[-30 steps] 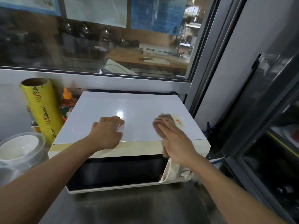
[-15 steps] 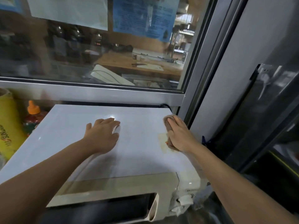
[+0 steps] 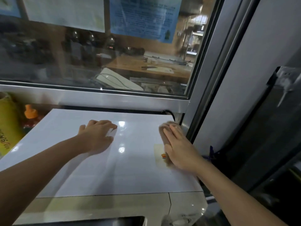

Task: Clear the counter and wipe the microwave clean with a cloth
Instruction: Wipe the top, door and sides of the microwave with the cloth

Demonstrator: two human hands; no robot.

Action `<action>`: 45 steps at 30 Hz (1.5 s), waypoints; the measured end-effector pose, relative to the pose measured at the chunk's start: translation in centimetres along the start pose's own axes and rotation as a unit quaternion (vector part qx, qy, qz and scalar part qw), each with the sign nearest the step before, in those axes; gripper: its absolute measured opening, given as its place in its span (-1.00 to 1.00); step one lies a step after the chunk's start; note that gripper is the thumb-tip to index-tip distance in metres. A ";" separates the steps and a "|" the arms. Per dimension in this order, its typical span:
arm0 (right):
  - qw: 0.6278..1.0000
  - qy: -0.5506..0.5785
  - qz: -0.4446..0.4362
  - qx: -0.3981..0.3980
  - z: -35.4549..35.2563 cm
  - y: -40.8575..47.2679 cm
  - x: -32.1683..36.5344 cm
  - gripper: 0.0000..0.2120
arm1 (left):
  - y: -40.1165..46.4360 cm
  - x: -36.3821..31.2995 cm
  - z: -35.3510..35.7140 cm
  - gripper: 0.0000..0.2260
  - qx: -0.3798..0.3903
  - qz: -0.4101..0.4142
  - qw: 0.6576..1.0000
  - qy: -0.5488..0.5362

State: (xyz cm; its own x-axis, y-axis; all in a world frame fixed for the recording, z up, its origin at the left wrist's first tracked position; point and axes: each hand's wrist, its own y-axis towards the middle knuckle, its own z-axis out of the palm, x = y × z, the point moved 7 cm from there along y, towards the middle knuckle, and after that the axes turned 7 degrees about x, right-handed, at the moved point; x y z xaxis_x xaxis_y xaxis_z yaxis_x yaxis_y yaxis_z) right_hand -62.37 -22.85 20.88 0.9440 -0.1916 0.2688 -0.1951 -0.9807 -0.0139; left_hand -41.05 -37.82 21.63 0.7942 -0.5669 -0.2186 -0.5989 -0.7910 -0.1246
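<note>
Head view: the right hand [image 3: 180, 149] presses a brown cloth [image 3: 164, 136] flat, fingers straight, at the microwave [image 3: 130, 168] top's far right corner. The left hand [image 3: 97, 137] rests flat on the top, bracing it. Even pressure and overlapping strokes toward the front edge would suit, I judge.

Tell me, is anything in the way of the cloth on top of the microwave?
Nothing visible. The right hand presses the cloth flat near the back right corner of the microwave; only the left hand rests farther left.

Two bare forearms, no sleeves, left hand [image 3: 97, 137] and right hand [image 3: 180, 149] without rings or gloves
</note>
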 end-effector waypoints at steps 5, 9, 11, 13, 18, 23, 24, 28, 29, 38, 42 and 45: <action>1.000 0.010 -0.023 0.018 -1.2 2.1 -0.7 -0.45 | 1.5 2.6 -1.4 -0.56 -0.024 -0.040 0.999 0.025; 0.999 0.018 -0.033 0.012 -2.1 8.7 -0.9 -0.47 | 2.3 3.8 -0.3 -0.58 0.011 -0.045 0.998 0.041; 0.999 0.006 -0.040 0.018 -1.9 10.5 -0.7 -0.47 | 2.3 3.9 0.0 -0.58 0.015 -0.050 0.998 0.046; 0.998 -0.014 -0.054 0.023 -1.7 11.0 -0.2 -0.47 | 2.2 3.8 -0.2 -0.58 0.012 -0.053 0.997 0.046; 0.981 -0.003 -0.185 0.050 -0.8 7.0 5.6 -0.44 | 1.7 3.5 -0.2 -0.58 0.017 -0.056 0.997 0.048; 0.943 0.031 -0.323 0.068 0.7 1.3 10.1 -0.46 | 1.1 3.6 -0.4 -0.57 0.027 -0.061 0.997 0.034; 0.945 0.043 -0.313 0.084 0.5 1.9 9.3 -0.43 | 0.8 4.0 -0.7 -0.57 0.019 -0.065 0.997 0.034; 0.978 0.025 -0.191 0.075 -1.2 8.1 4.9 -0.43 | -1.1 8.4 -2.0 -0.58 0.001 -0.114 0.992 0.060; 0.983 0.017 -0.173 0.066 -1.4 9.6 4.7 -0.45 | -1.5 9.6 -2.0 -0.58 0.007 -0.125 0.990 0.068; 0.965 0.001 -0.259 0.049 1.6 10.0 16.5 -0.45 | -1.8 11.6 -1.7 -0.54 0.022 -0.097 0.994 0.049; 0.930 0.035 -0.349 0.111 2.6 3.4 17.7 -0.42 | -2.7 12.3 -2.4 -0.54 0.025 -0.071 0.997 0.036; 0.936 0.047 -0.331 0.111 1.3 4.2 15.3 -0.51 | -3.8 14.3 -3.2 -0.56 -0.003 -0.073 0.997 0.039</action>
State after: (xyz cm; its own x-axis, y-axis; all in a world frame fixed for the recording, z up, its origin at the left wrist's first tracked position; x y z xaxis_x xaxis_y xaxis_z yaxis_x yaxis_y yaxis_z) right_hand -48.39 -30.00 23.69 0.8093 0.4540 0.3726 0.4936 -0.8696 -0.0125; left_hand -27.09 -43.64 22.05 0.8781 -0.4626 -0.1221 -0.4768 -0.8673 -0.1429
